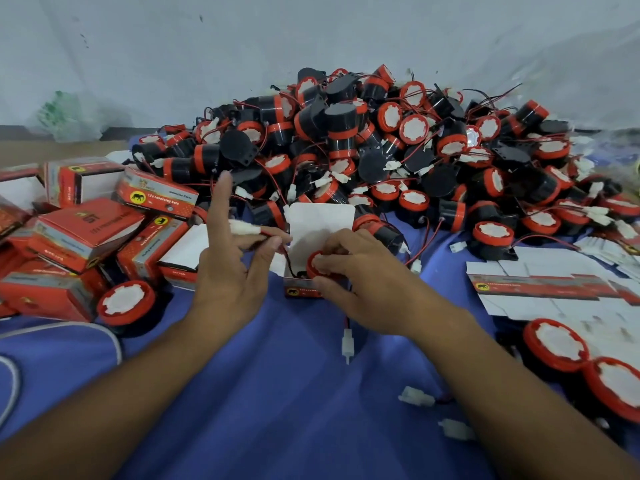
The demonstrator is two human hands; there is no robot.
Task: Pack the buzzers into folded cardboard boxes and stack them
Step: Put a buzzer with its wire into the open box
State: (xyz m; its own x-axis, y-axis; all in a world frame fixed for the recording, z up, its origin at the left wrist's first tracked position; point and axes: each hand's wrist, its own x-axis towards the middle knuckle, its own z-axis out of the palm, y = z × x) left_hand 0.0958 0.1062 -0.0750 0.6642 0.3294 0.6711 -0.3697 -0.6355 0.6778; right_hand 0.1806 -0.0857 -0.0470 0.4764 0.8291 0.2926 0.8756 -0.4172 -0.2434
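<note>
- Step in hand: the person is loading one buzzer into an open cardboard box, which is standing on the blue cloth with its white lid flap raised at the back.
- The buzzer is sitting at the box mouth, red cap facing up and only partly in; its body is hidden.
- The right hand is gripping the buzzer, fingers curled round the cap rim, and appears to be pressing it down.
- The left hand is pinching the buzzer's lead just behind the white connector between thumb and middle fingers, holding it clear of the box; the index finger is pointing straight up.
- Next move, as judged: the lead and connector need tucking in beside the buzzer, then the flap needs closing without trapping the wire.
- Filled boxes are lying in a loose pile to the left rather than a tidy stack.
- The heap of loose buzzers is lying behind the box, and flat carton blanks are waiting on the right.
</note>
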